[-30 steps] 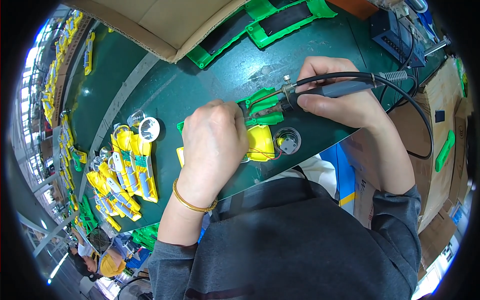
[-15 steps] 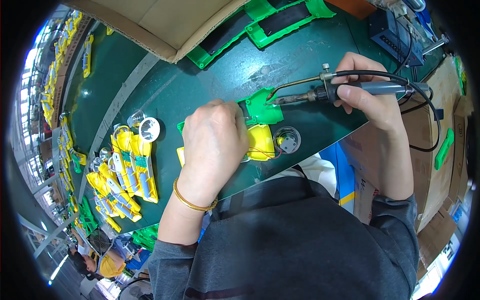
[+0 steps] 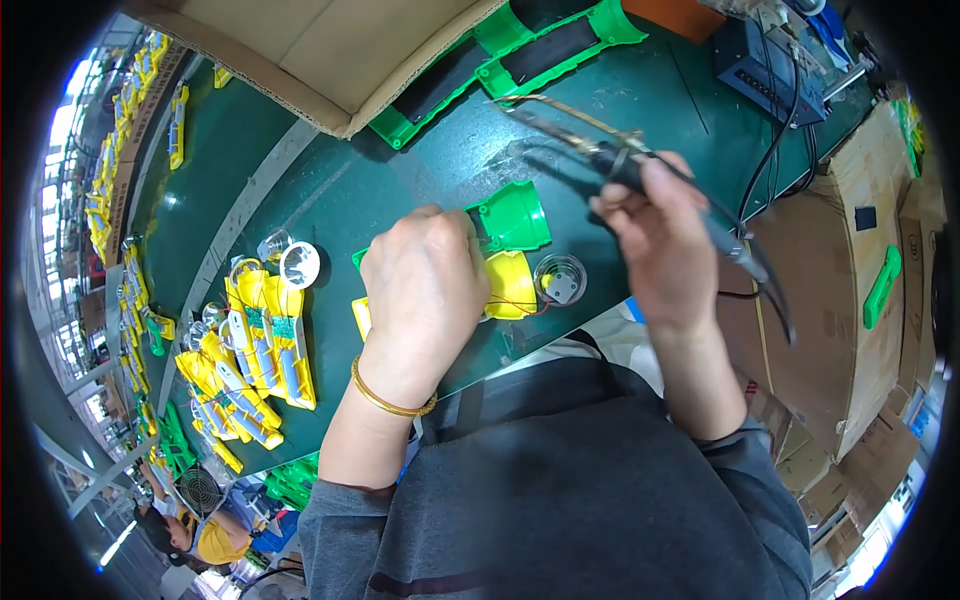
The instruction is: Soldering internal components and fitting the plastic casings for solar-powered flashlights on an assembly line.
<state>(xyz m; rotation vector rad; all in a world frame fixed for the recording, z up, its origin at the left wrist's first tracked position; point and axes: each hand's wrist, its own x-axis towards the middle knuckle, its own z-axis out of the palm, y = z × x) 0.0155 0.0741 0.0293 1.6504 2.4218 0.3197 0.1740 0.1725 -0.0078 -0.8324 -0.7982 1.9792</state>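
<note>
My left hand (image 3: 425, 285) is curled knuckles-up over a green plastic flashlight shell (image 3: 517, 215) on the table; its fingertips are hidden beneath it. Close below the shell, partly under the same hand, lies a yellow plastic shell (image 3: 512, 283). Thin red wire runs from that yellow shell to a round clear lamp head (image 3: 560, 281) beside it. My right hand (image 3: 660, 235), a little blurred, is closed around a soldering iron (image 3: 620, 165) with a thin brass-coloured feed tube along it. The iron's tip is up and away from the green shell, over the table.
A cardboard box (image 3: 345, 120) stands at the far side, with more green shells (image 3: 545, 68) beside it. To the left lie several yellow assemblies (image 3: 262, 340) with lamp heads. A blue control box (image 3: 765, 75) sits far right, near the iron's cable. A person (image 3: 215, 535) is at lower left.
My right hand has drawn the soldering iron off the green shell, swinging its tip up and away and moving left and nearer me. My left hand stays over the shells.
</note>
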